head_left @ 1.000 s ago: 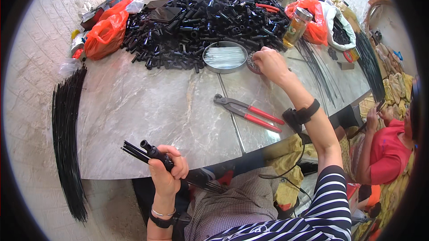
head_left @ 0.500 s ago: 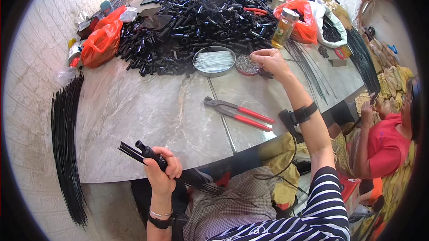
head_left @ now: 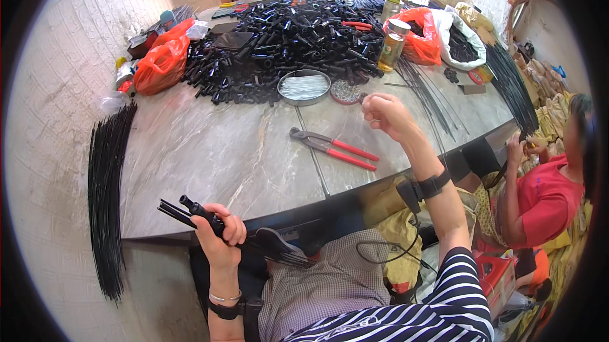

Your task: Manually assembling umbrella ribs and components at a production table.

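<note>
My left hand, near the table's front edge at the left, is closed around a short black tube fitting and several thin black rods. The rods run back past the hand over my lap. Fingers curled and pressed together, my right hand is over the table at the right, just in front of a small red-rimmed dish of tiny shiny pieces. What it pinches, if anything, is too small to make out. Left of that dish is a round metal tin of thin pale wires. Red-handled pincers lie between my hands.
A large heap of black tube fittings covers the far table. Around it stand red plastic bags, a white bag and a bottle. Black rod bundles lie along the sides. Other people sit at the back and right.
My right hand has drawn back from the small dish toward me, its fingers now more curled. The left hand still holds the fitting and rods. The view has shifted a little.
</note>
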A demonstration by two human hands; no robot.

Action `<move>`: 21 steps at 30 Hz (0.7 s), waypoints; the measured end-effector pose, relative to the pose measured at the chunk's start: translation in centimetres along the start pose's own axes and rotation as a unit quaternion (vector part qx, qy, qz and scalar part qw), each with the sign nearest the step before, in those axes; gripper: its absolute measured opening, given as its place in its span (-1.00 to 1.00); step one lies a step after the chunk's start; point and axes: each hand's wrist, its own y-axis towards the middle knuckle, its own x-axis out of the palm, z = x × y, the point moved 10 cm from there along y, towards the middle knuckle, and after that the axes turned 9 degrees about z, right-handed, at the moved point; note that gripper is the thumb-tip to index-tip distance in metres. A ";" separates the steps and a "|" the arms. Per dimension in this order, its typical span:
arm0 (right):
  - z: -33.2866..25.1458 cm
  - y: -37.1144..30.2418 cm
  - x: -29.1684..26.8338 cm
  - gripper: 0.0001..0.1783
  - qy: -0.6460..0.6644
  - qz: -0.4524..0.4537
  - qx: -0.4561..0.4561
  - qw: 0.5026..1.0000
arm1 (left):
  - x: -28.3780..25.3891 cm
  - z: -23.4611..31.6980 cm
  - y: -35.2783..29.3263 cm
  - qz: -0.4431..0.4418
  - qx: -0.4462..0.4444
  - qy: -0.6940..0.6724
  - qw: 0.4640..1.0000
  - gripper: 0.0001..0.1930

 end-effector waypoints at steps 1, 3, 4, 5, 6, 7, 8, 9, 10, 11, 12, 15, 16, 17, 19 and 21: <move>0.2 -0.6 0.1 -0.92 0.040 -0.020 0.007 0.999 | -0.2 0.5 -0.4 0.003 0.009 -0.001 1.000 -0.44; 1.0 -1.8 0.0 -0.92 0.061 -0.026 0.013 0.998 | -0.4 1.1 -1.3 0.001 0.018 -0.007 1.000 -0.44; 1.3 -2.5 -0.1 -0.92 0.083 -0.028 0.021 0.996 | -0.4 1.4 -1.8 -0.003 0.024 -0.013 1.000 -0.44; 1.5 -3.2 -0.1 -0.92 0.082 -0.033 0.021 0.996 | -0.5 1.6 -2.2 -0.001 0.028 -0.013 1.000 -0.44; 1.6 -3.8 -0.1 -0.92 0.103 -0.036 0.023 0.994 | -0.3 1.7 -2.6 -0.003 0.028 -0.020 0.999 -0.44; 1.5 -4.4 0.0 -0.92 0.123 -0.040 0.024 0.991 | -0.1 1.9 -3.0 -0.006 0.029 -0.028 0.999 -0.44; 1.4 -5.2 0.3 -0.92 0.124 -0.044 0.023 0.991 | -0.1 2.3 -3.4 -0.005 0.032 -0.027 0.999 -0.44; 1.3 -5.9 0.9 -0.93 0.145 -0.054 0.021 0.988 | -0.1 2.7 -3.8 -0.009 0.040 -0.027 0.999 -0.44; 1.2 -6.5 1.5 -0.94 0.166 -0.065 0.019 0.984 | -0.1 3.1 -4.2 -0.014 0.047 -0.027 0.998 -0.43; 1.5 -7.2 2.0 -0.94 0.166 -0.068 0.017 0.984 | -0.3 3.3 -4.5 -0.005 0.048 -0.032 0.998 -0.43; 1.6 -8.3 2.8 -0.94 0.199 -0.088 0.016 0.976 | -0.4 3.5 -4.8 -0.006 0.050 -0.034 0.998 -0.43; 3.3 -11.7 5.5 -0.95 0.271 -0.134 0.031 0.953 | 0.0 3.6 -5.4 -0.017 0.044 -0.032 0.998 -0.42; 4.0 -13.1 6.2 -0.96 0.308 -0.146 0.049 0.939 | 0.4 3.5 -5.5 -0.019 0.049 -0.035 0.998 -0.42; 4.9 -14.2 6.9 -0.96 0.324 -0.154 0.064 0.931 | 0.9 3.2 -5.7 -0.026 0.052 -0.033 0.998 -0.42; 6.8 -15.9 8.2 -0.96 0.345 -0.164 0.095 0.919 | 1.8 3.1 -6.0 -0.042 0.053 -0.027 0.997 -0.42; 8.4 -17.1 9.5 -0.95 0.351 -0.174 0.119 0.912 | 2.1 3.1 -6.4 -0.052 0.056 -0.023 0.997 -0.42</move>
